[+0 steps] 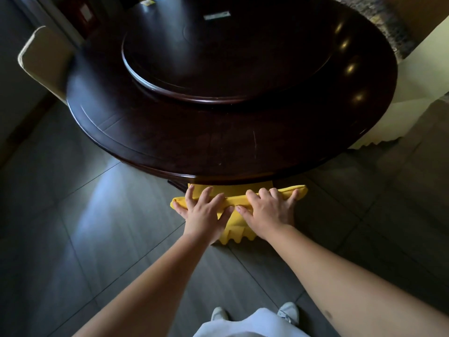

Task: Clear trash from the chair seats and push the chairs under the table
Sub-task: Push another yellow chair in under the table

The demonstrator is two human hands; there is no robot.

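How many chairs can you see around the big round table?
2: a yellow-covered chair at the table's near edge under both hands, and a beige-covered chair at the far left. Others may be hidden behind the table.

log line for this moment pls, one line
step: pushing yellow-covered chair under round table | left hand: on chair back top | right hand: on chair back top | seat: hidden
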